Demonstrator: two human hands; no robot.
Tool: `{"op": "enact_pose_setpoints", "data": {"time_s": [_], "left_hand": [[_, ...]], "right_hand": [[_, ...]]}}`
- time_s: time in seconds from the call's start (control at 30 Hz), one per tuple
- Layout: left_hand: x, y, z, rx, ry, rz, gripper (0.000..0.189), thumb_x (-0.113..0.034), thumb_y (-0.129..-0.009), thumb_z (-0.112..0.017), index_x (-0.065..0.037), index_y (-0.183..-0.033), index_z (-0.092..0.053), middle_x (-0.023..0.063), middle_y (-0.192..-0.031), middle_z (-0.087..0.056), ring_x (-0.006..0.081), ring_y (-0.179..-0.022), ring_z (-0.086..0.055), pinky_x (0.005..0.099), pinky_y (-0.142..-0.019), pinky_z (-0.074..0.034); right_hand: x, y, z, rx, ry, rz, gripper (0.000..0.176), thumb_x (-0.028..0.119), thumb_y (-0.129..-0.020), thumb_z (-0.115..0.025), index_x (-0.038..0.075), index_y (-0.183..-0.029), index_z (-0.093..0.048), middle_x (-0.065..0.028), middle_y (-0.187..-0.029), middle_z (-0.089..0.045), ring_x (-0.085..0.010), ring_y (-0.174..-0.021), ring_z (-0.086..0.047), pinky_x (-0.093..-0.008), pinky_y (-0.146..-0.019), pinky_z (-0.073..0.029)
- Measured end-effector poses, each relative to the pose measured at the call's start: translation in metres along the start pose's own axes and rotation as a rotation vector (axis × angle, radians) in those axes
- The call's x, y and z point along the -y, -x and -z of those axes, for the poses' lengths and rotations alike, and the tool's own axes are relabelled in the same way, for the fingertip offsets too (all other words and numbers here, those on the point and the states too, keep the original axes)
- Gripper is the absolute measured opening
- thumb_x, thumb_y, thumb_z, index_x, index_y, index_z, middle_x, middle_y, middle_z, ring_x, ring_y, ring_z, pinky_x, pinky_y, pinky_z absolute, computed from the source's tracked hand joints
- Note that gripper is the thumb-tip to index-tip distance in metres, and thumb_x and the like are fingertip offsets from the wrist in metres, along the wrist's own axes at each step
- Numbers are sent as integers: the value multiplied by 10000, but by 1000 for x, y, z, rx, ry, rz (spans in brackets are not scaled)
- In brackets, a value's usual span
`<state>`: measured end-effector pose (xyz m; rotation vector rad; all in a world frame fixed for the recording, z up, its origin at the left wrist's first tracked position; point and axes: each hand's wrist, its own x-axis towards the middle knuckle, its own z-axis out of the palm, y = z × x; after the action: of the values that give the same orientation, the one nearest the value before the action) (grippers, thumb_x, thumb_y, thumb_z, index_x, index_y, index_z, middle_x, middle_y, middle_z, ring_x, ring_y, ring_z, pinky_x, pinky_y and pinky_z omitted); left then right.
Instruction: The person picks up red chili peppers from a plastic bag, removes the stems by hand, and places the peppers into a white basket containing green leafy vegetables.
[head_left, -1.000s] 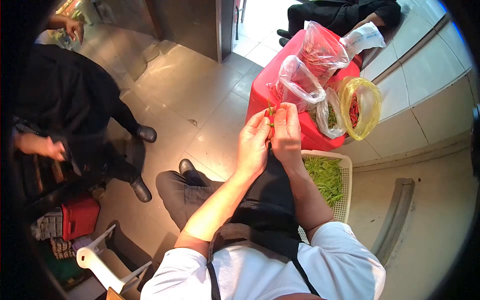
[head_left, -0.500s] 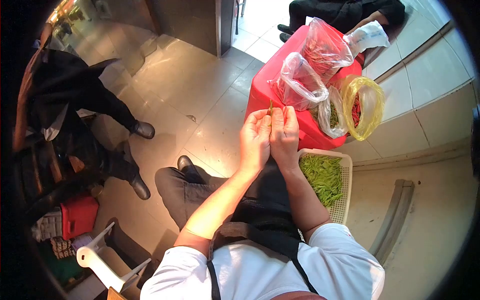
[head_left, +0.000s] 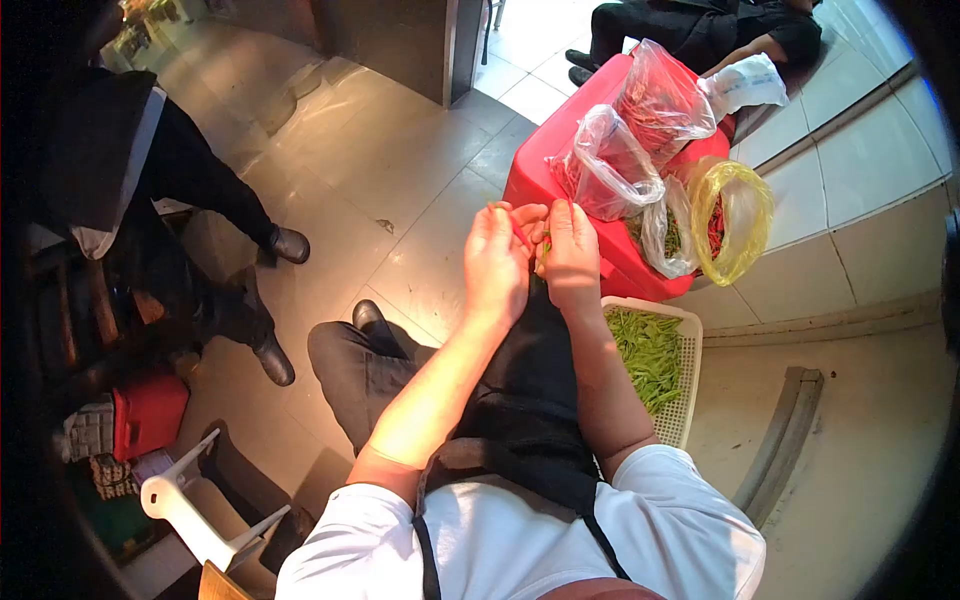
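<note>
My left hand (head_left: 497,262) is closed on a slim red chili pepper (head_left: 520,232), its green stem end showing by the thumb. Close beside it, my right hand (head_left: 570,262) is closed too, pinching a small green piece (head_left: 545,250) mostly hidden by the fingers. A touch of red shows at its fingertips. Both hands are above my lap. Just past them, a clear bag (head_left: 608,165) and another clear bag of red chilies (head_left: 660,105) rest on a red stool-like stand (head_left: 530,165). A clear bag with green contents (head_left: 668,235) and a yellow bag (head_left: 745,225) holding red chilies are there too.
To my right, a white plastic basket (head_left: 688,400) holds slender green vegetables (head_left: 645,355). A person in dark clothes (head_left: 180,160) is at the left, and another person (head_left: 690,30) sits beyond the red stand. A white stool (head_left: 200,520) lies at lower left. The tiled wall (head_left: 850,190) bounds the right side.
My hands have moved slightly apart at the fingertips, and my left hand has shifted left. The red chili now shows in it. The person at the left has changed posture.
</note>
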<state>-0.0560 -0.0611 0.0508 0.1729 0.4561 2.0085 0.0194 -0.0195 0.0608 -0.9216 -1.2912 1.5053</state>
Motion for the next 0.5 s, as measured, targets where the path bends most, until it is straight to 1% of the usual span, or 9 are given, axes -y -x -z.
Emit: {"op": "enact_pose_setpoints", "data": {"time_s": [0.03, 0.07, 0.1, 0.13, 0.17, 0.27, 0.37, 0.4, 0.5], "left_hand": [[-2, -2, 8, -58, 12, 26, 186, -212, -1025, -451, -57, -1100, -520, 74, -963, -603, 177, -844, -586, 339, -832, -514], [-7, -5, 16, -114, 23, 50, 187, -210, -1023, -455, -57, -1108, -520, 59, -936, -590, 167, -826, -574, 337, -817, -511], [-12, -6, 18, -170, 34, 76, 188, -208, -1022, -458, -58, -1116, -520, 44, -909, -578, 157, -809, -563, 334, -802, -509], [-16, -5, 16, -169, 28, 106, 178, -180, -1016, -474, -49, -1119, -534, 16, -862, -535, 125, -758, -520, 289, -733, -489], [-16, -3, 16, -124, -38, 114, 172, -167, -1013, -481, -48, -1126, -533, 10, -847, -524, 118, -745, -513, 276, -725, -482], [-5, 9, 32, -8, -206, 111, 173, -130, -997, -514, -27, -1130, -557, -6, -856, -543, 80, -758, -520, 221, -724, -463], [-2, 18, 17, -20, -612, -4, 182, -140, -994, -524, -24, -1126, -570, -17, -888, -553, 59, -764, -496, 204, -689, -435], [3, 16, 13, -1, -624, -88, 165, -110, -977, -544, -16, -1108, -583, -15, -920, -584, 40, -777, -508, 190, -673, -425], [3, 15, 9, 48, -628, -5, 171, -88, -970, -554, -19, -1123, -583, -5, -937, -595, 43, -792, -519, 193, -675, -423]], "right_hand": [[3, 0, 2, 32, -163, -137, 283, 326, -1015, -481, 94, -853, -491, -3, -648, -500, -94, -489, -432, -262, -411, -340], [7, 3, 3, 41, -223, -249, 283, 357, -1019, -466, 111, -880, -483, 39, -618, -425, -47, -490, -382, -212, -403, -285], [10, 5, 3, 50, -258, -275, 269, 348, -1018, -473, 113, -888, -476, 35, -625, -426, -46, -488, -379, -213, -398, -283], [13, 4, 2, 61, -293, -296, 256, 339, -1016, -481, 114, -895, -470, 31, -632, -428, -45, -486, -377, -214, -393, -280], [14, 3, 3, 70, -328, -318, 243, 330, -1015, -488, 116, -903, -463, 27, -639, -430, -44, -484, -374, -214, -388, -278], [5, -3, 6, 48, -286, -257, 214, 315, -1003, -520, 122, -937, -455, 29, -680, -446, -38, -493, -381, -206, -388, -269], [1, -3, 10, 85, -261, -235, 202, 286, -996, -539, 115, -918, -464, 33, -711, -456, -31, -512, -390, -202, -402, -279], [-1, -2, 8, 72, -209, -193, 199, 278, -998, -534, 112, -912, -467, 36, -711, -457, -27, -518, -391, -201, -408, -283], [-9, -1, -1, 22, -108, -81, 194, 257, -1004, -521, 104, -893, -474, 39, -713, -462, -16, -535, -394, -199, -425, -296]]}}
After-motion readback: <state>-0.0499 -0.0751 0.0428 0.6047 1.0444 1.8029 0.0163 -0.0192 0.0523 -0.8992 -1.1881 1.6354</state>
